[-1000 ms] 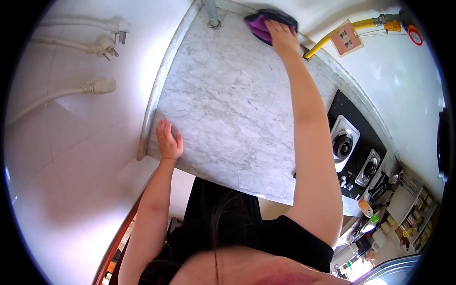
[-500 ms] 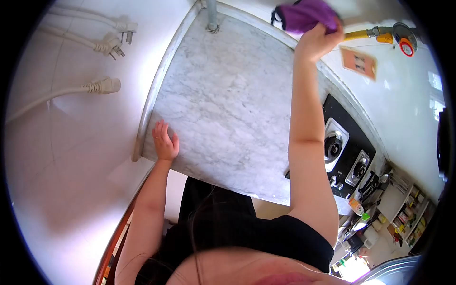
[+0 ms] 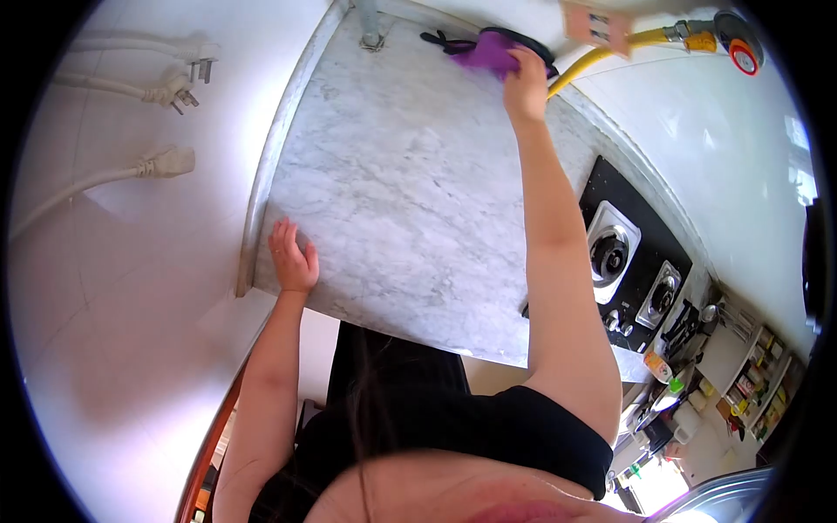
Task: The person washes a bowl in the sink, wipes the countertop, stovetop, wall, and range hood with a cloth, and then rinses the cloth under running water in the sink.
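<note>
A person in a black top (image 3: 471, 423) leans over a grey-veined marble counter (image 3: 392, 192), seen from above. Their right arm stretches to the far edge, where the right hand (image 3: 527, 85) has its grip closed on a purple cloth (image 3: 488, 56) with black trim. The cloth lies bunched at the back of the counter, against the raised edge, between a metal pole (image 3: 370, 22) and a yellow pipe (image 3: 597, 63). A black strap trails from it to the left.

The left hand (image 3: 295, 258) rests palm down near the counter's front left corner, its grip empty and loose, thumb apart from the fingers.

To the right of the right arm is a black stove (image 3: 641, 248) with two burners. Behind it, the pipe leads to a round dial (image 3: 744, 57) ringed in red; a pink card (image 3: 598, 28) partly overlaps the pipe. Three white plugs (image 3: 167, 163) on cords show along the left wall (image 3: 131, 288).
</note>
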### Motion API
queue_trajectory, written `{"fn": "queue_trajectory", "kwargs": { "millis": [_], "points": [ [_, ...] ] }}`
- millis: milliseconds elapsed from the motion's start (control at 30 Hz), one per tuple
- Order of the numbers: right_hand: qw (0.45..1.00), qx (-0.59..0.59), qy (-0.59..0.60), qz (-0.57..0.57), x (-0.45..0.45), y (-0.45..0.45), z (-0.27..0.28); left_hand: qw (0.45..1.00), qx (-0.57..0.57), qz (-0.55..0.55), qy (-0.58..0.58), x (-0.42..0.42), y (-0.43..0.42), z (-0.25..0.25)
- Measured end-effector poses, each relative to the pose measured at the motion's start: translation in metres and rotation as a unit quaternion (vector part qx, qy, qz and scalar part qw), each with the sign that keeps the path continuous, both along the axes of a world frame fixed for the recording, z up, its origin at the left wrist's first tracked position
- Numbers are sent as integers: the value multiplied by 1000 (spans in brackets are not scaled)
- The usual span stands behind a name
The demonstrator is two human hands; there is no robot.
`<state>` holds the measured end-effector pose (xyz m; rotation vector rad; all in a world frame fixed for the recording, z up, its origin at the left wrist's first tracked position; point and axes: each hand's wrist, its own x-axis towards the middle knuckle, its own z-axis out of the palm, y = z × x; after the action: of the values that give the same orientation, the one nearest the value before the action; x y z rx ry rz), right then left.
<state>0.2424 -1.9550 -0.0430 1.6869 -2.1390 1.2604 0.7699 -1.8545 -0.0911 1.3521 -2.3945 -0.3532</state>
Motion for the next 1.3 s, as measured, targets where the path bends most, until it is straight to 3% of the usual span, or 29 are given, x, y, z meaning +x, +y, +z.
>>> {"fn": "queue_trajectory", "kwargs": {
  "millis": [33, 67, 100, 133, 167, 233, 267, 333, 400, 467, 567, 767, 867, 933, 1033, 1100, 1167, 1233, 1300],
  "points": [
    [997, -29, -46, -59, 7, 22, 12, 1000, -1, -1, 4, -1, 0, 1],
    [965, -39, -234, -114, 10, 44, 22, 1000, -2, -4, 8, -3, -2, 1],
    [935, -107, -304, -151, 0, 64, 20, 1000, -4, -6, 7, -3, -2, 1],
    [865, -138, -446, -185, -15, 87, 30, 1000, -6, -7, 5, -3, -3, 1],
    [822, -262, -466, -194, -15, 95, 55, 1000, -7, -8, 2, -3, -3, 2],
    [778, -343, -475, -226, -43, 116, 82, 1000, -11, -9, 1, -4, -4, 3],
    [783, -355, -453, -236, -57, 122, 88, 1000, -11, -11, 0, -5, -3, 3],
    [853, -339, -266, -294, -108, 123, 49, 1000, -15, -19, 7, -6, -4, 4],
    [960, -28, -139, -242, -125, 122, 24, 1000, -13, -23, 11, -6, -4, 4],
    [915, 180, 139, -334, -86, 123, -13, 1000, -6, -20, 12, -6, -3, 2],
    [920, 196, 152, -302, -82, 132, -36, 999, -20, -24, -18, -7, -4, 3],
    [876, 355, 113, -308, -67, 192, 13, 999, -30, -36, 4, -11, -3, 8],
    [869, 392, 146, -265, -1, 245, 23, 998, -44, -33, -17, -10, -1, 7],
    [868, 414, 114, -249, 58, 293, 29, 998, -42, -38, -7, -11, -2, 8],
    [844, 501, -29, -190, 134, 358, 46, 998, -49, -47, -16, -11, -2, 9],
    [824, 537, -76, -165, 145, 373, 49, 997, -49, -45, -31, -9, -5, 10],
    [844, 511, 49, -158, 115, 360, 41, 998, -34, -33, -46, -7, -2, 9],
    [922, 321, 93, -195, 63, 323, 22, 998, -38, -36, -32, -6, -3, 6],
    [947, 200, 130, -214, 1, 276, 3, 999, -32, -30, -29, -5, -2, 6]
  ]
}}
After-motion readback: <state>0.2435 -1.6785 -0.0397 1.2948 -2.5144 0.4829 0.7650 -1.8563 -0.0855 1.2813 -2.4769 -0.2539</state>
